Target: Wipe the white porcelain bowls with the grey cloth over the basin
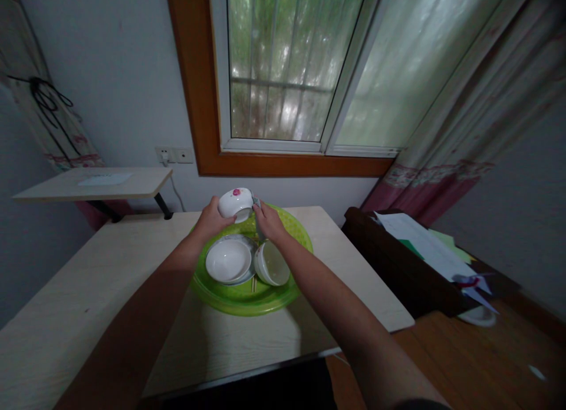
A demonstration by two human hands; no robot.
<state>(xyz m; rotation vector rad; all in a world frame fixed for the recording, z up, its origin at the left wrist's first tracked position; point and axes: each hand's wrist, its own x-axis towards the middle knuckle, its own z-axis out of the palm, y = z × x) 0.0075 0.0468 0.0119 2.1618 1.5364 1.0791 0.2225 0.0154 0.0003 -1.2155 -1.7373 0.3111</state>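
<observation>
My left hand is closed on the rim and side of a white bowl with a pink flower, tilted above the far part of a green plastic basin. My right hand is closed on a pale grey cloth at the bowl's right side; part of the cloth hangs below the fingers. Inside the basin, white plates lie stacked on the left. Beside them, white bowls are nested and tipped on their side. Chopsticks show between the two stacks, partly hidden.
The basin stands on a pale wooden table. A small raised shelf with a paper on it is at the back left. A dark cabinet with papers stands to the right. The window and wall are behind.
</observation>
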